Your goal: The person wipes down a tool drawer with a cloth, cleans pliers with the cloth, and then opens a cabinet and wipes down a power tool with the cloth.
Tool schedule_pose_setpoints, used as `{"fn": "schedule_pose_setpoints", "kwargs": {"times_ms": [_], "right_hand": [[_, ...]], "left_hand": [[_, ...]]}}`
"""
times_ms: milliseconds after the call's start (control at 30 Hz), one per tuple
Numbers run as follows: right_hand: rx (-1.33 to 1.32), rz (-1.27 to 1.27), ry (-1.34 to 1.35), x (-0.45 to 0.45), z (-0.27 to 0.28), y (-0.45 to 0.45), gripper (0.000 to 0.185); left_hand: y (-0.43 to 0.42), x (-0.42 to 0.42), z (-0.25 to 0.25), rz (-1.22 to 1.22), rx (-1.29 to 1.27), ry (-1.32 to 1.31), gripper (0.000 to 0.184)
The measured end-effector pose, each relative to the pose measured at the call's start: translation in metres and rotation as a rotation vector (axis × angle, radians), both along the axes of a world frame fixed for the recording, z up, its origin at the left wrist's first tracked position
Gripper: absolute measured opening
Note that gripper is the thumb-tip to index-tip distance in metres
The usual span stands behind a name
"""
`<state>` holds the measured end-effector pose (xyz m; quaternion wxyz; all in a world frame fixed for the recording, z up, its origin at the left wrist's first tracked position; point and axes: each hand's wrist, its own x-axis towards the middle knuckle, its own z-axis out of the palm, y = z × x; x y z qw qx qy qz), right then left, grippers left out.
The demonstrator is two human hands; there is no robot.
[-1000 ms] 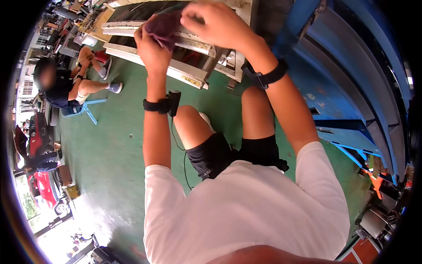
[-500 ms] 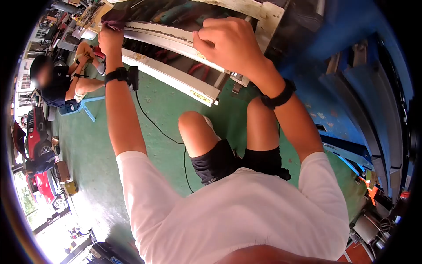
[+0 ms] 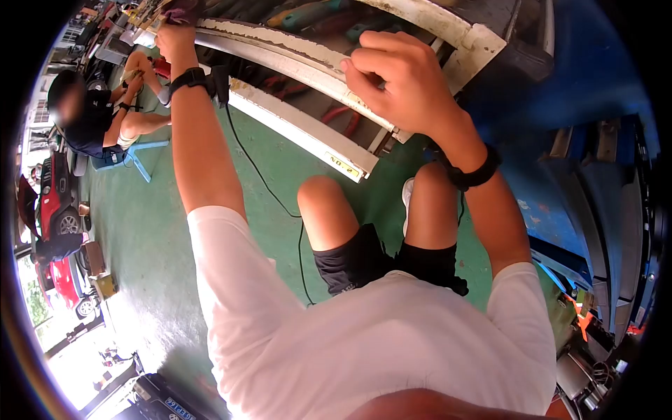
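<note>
At the upper left, my left hand point(image 3: 176, 40) is closed on a dark purple cloth point(image 3: 183, 14), by the far end of a worn white drawer edge point(image 3: 273, 43). My right hand point(image 3: 399, 80) has its fingers curled at the near end of that same edge; whether it grips the edge or something small is hidden. The open drawer holds tools, among them one with a yellow and teal handle point(image 3: 305, 14). Below it, a lower white drawer point(image 3: 294, 127) with a yellow label stands open, with red-handled tools point(image 3: 339, 117) inside.
A person point(image 3: 87, 122) in dark clothes sits on a blue stool point(image 3: 140, 155) at the left. A black cable point(image 3: 264, 183) hangs from my left wrist down to the green floor point(image 3: 182, 294). Blue metal equipment point(image 3: 560, 203) stands at the right. Red vehicles are far left.
My left hand has moved left along the drawer edge with the cloth. My right hand has shifted right and down, and its fingers stay curled. The view has turned, showing more of the drawers.
</note>
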<state>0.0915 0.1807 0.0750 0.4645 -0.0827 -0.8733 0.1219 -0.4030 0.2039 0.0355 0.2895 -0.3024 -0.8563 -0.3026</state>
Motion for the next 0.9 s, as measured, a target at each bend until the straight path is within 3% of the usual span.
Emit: {"fn": "schedule_pose_setpoints", "kwargs": {"times_ms": [100, 233, 300, 467, 633, 733, 800, 833, 900], "right_hand": [[0.001, 0.011, 0.008, -0.001, 0.002, 0.0, 0.015], [-0.026, 0.03, -0.033, 0.0, 0.001, 0.001, 0.015], [-0.04, 0.043, -0.028, 0.0, 0.002, 0.0, 0.015], [-0.068, 0.056, -0.027, -0.001, 0.001, 0.0, 0.014], [-0.131, 0.051, -0.049, 0.0, 0.002, -0.002, 0.014], [-0.126, 0.043, -0.059, 0.001, 0.002, -0.003, 0.015], [-0.16, 0.03, -0.066, 0.001, 0.002, -0.003, 0.017], [-0.155, 0.02, -0.064, 0.001, 0.003, -0.002, 0.017], [-0.127, 0.008, -0.093, 0.001, 0.001, -0.002, 0.018]], "left_hand": [[-0.01, 0.008, 0.011, -0.119, -0.009, -0.055, 0.06], [-0.018, 0.033, 0.033, -0.044, -0.184, -0.165, 0.063], [-0.021, 0.059, 0.036, 0.016, -0.178, -0.057, 0.052], [-0.038, 0.101, 0.038, -0.113, -0.303, -0.131, 0.049], [-0.067, 0.191, 0.034, -0.236, -0.139, -0.195, 0.045], [-0.077, 0.216, 0.029, -0.332, -0.086, -0.07, 0.04], [-0.092, 0.249, 0.031, -0.586, 0.02, -0.011, 0.037], [-0.1, 0.262, 0.029, -0.688, -0.004, -0.175, 0.043], [-0.114, 0.301, 0.028, -0.734, 0.038, -0.185, 0.045]]}}
